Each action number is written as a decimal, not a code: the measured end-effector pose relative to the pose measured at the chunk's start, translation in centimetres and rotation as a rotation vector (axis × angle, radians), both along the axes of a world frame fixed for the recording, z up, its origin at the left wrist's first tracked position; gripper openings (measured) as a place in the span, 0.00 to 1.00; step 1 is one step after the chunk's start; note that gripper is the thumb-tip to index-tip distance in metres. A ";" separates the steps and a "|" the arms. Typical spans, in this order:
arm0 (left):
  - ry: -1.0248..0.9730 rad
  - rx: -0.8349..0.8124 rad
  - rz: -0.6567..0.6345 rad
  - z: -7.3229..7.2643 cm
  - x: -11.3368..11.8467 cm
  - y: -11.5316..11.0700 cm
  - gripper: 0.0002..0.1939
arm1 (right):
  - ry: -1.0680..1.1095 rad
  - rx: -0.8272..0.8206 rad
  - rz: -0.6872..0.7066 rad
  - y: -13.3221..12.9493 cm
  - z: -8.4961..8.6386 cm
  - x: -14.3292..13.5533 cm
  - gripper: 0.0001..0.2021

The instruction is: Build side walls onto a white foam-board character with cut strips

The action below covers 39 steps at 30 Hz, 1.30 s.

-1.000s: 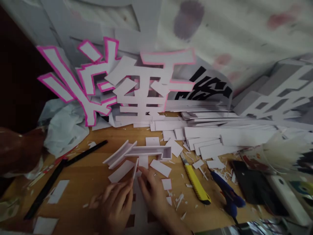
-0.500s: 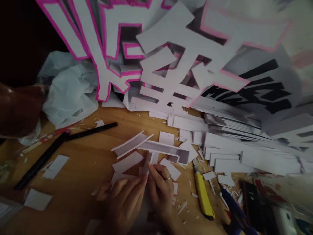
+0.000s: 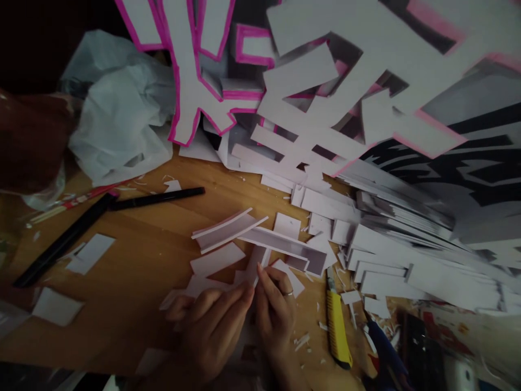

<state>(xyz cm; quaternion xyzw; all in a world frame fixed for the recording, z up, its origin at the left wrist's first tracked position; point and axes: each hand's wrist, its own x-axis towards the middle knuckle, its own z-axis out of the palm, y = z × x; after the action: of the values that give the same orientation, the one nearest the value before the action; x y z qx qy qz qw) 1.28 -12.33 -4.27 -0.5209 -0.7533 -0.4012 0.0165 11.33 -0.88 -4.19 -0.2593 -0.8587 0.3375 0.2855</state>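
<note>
My left hand (image 3: 215,323) and my right hand (image 3: 275,304) are close together at the bottom centre, fingers closed on a narrow white foam-board piece (image 3: 256,260). The right hand, with a ring on one finger, pinches the piece's right edge; the left fingertips press its lower end. The upper end of the piece meets a white channel-shaped assembly (image 3: 293,245) lying on the wooden table (image 3: 134,233). Another curved white channel (image 3: 228,231) lies at its left. Flat white pieces (image 3: 217,259) lie beside my left hand.
A yellow cutter (image 3: 337,328) and a blue-handled tool (image 3: 385,345) lie at the right. Stacked white strips (image 3: 391,260) stand behind them. Two black markers (image 3: 158,200) (image 3: 65,239) and a plastic bag (image 3: 122,114) are at the left. Large pink-edged cut-out characters (image 3: 185,81) stand behind.
The camera view has shifted, with the cut-outs larger and further right. Both hands keep hold of the narrow piece, which now appears slightly more to the right.
</note>
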 end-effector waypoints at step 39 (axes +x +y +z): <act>0.033 0.094 0.109 1.3 -0.3 2.1 0.09 | 0.154 -0.076 -0.080 0.3 -0.5 -0.5 0.21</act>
<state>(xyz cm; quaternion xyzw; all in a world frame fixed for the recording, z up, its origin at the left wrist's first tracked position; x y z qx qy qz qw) 0.96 -10.25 -2.98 -0.4841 -0.7607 -0.4259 0.0752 10.79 -0.53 -4.68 -0.2771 -0.8097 0.3773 0.3538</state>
